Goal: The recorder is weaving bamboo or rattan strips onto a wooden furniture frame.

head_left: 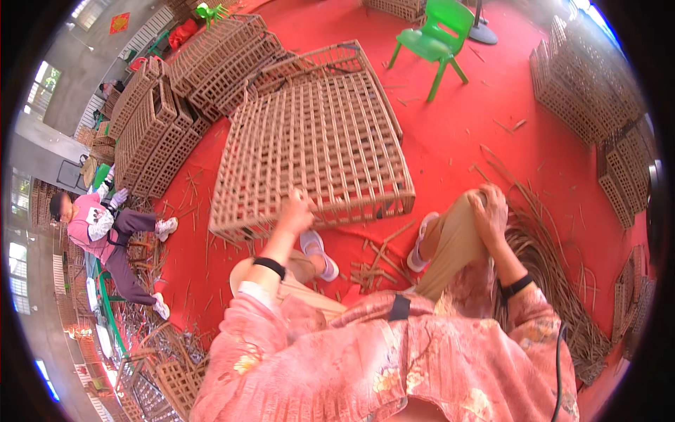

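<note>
A large brown woven lattice basket (316, 141) lies on the red floor in front of me, its open-mesh flat side up and its near side facing my feet. At its near edge, my left hand (298, 211) is closed against the lattice and appears to grip it; the fingertips are partly hidden and slightly blurred. My right hand (488, 209) rests on my right knee, holding nothing, with its fingers draped over the trouser leg. Behind the large basket, another woven basket (337, 56) partly shows beneath its far edge.
Stacked baskets (151, 133) stand at the left, with more lattice stacks (583, 81) at the right. A green chair (432, 42) is at the back. Loose strips (383, 264) lie between my feet; a coil of strips (545, 274) is beside my right leg. Another person (98, 225) sits at the left.
</note>
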`<state>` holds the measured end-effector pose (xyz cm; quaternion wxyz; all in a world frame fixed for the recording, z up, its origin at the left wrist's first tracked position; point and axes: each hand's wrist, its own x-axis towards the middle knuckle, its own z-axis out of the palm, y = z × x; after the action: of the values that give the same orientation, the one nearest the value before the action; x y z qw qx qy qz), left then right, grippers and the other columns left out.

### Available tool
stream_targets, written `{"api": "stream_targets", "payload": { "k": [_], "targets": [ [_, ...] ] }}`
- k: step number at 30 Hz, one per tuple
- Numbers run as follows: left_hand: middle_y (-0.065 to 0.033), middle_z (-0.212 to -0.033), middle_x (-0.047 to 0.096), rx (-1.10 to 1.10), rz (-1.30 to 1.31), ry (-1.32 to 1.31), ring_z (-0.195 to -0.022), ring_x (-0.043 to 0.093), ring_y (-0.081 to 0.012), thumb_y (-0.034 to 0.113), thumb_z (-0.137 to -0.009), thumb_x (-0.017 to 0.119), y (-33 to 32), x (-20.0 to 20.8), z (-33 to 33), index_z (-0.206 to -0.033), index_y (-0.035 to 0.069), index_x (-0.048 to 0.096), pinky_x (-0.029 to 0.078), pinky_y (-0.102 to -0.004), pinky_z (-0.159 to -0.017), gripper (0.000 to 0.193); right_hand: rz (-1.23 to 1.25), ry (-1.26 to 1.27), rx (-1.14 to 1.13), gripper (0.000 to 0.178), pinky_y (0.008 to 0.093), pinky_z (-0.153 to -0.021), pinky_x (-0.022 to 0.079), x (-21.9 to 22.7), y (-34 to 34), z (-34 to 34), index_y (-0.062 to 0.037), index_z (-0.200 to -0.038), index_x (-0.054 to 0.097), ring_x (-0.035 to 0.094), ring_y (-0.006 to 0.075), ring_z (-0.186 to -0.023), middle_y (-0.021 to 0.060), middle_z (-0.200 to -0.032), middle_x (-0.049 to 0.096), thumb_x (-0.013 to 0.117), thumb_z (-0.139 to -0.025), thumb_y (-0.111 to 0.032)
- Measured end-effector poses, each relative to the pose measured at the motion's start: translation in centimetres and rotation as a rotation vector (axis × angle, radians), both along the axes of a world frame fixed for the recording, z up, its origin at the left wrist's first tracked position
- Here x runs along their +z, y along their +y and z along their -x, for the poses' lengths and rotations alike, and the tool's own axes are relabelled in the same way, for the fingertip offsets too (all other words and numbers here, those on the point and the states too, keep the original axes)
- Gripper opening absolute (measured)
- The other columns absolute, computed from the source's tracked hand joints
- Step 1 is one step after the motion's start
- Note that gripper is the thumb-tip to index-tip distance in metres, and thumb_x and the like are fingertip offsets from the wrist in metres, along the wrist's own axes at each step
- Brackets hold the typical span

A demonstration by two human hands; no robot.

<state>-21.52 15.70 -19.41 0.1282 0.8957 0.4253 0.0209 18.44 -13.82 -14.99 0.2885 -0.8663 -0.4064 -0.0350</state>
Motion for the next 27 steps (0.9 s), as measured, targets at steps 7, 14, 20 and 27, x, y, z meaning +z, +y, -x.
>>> {"api": "stream_targets", "payload": {
  "k": [7, 14, 20, 27],
  "targets": [
    [-0.0133, -0.106, 0.059, -0.172, 0.176, -0.284, -0.099, 0.06, -0.0304, 0.015, -0.069, 0.081, -4.8, 21.7, 2.6, -0.102, 0.003, 0.071, 0.048, -0.0367, -0.087, 0.037, -0.403, 0.369, 0.444, 0.041, 0.0427, -0.103, 0.043, 7.6, 3.7, 3.8, -0.0019, -0.125, 0.059, 0.054, 0.0315, -0.122, 0.0156, -0.125, 0.06, 0.063, -0.095, -0.03],
    [-0.0128, -0.104, 0.062, -0.1, 0.186, -0.311, -0.099, 0.062, -0.028, 0.016, -0.075, 0.076, -17.4, 27.5, 2.1, -0.108, -0.001, 0.068, 0.047, -0.0342, -0.09, 0.038, -0.497, 1.277, 0.599, 0.035, 0.0361, -0.098, 0.048, 14.5, 1.2, 5.1, 0.0001, -0.124, 0.063, 0.053, 0.0173, -0.122, 0.0079, -0.119, 0.066, 0.059, -0.1, -0.025],
    [-0.0093, -0.104, 0.062, -0.05, 0.347, -0.244, -0.101, 0.062, -0.0212, 0.013, -0.073, 0.077, -21.8, 24.9, 5.2, -0.106, -0.001, 0.067, 0.048, -0.033, -0.091, 0.037, -0.4, 0.961, 0.64, 0.04, 0.034, -0.099, 0.045, 15.9, -1.8, 8.0, -0.0013, -0.121, 0.064, 0.056, 0.0187, -0.117, 0.0151, -0.133, 0.058, 0.065, -0.096, -0.031],
    [-0.0028, -0.088, 0.057, 0.02, 0.416, -0.265, -0.086, 0.058, -0.0141, 0.006, -0.07, 0.071, -17.9, 27.6, 3.7, -0.097, 0.0, 0.067, 0.045, -0.0269, -0.08, 0.028, -0.26, 0.81, 0.535, 0.048, 0.0328, -0.089, 0.047, 16.7, -3.3, 8.9, 0.006, -0.109, 0.066, 0.061, 0.0189, -0.1, 0.0137, -0.099, 0.065, 0.064, -0.094, -0.04]
  ]
}}
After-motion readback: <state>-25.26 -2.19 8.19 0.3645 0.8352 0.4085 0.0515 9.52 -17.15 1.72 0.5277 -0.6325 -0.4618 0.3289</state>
